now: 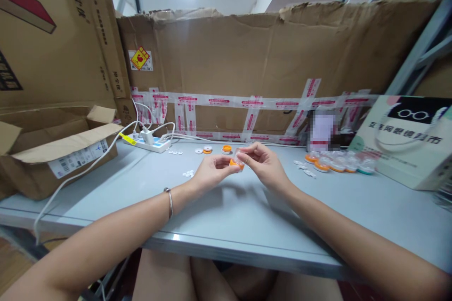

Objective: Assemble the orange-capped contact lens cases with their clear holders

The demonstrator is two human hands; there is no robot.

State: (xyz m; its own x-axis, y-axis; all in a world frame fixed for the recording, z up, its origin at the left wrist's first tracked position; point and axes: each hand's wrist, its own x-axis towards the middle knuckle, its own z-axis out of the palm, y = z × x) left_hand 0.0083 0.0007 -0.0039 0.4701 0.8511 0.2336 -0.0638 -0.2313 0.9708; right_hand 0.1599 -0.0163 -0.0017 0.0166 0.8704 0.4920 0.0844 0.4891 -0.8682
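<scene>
Above the middle of the table, my left hand (209, 169) pinches a small orange cap-like base (237, 165) between thumb and fingers. The fingers of my right hand (265, 163) are closed on a clear plastic piece (240, 154) at the top of that base. Whether the two pieces are joined I cannot tell. Just behind my hands lie an orange-and-white round part (226, 148) and another such part (207, 149), with a white disc (198, 151) beside it. Small white bits (188, 174) are scattered near my left wrist.
Several clear-topped pieces with orange or teal bases (335, 165) stand at the right, near small white strips (304, 168). Behind them is a paper bag (399, 150). A power strip (150, 143) with white cables and an open carton (63, 150) occupy the left. Cardboard (229, 56) walls the back.
</scene>
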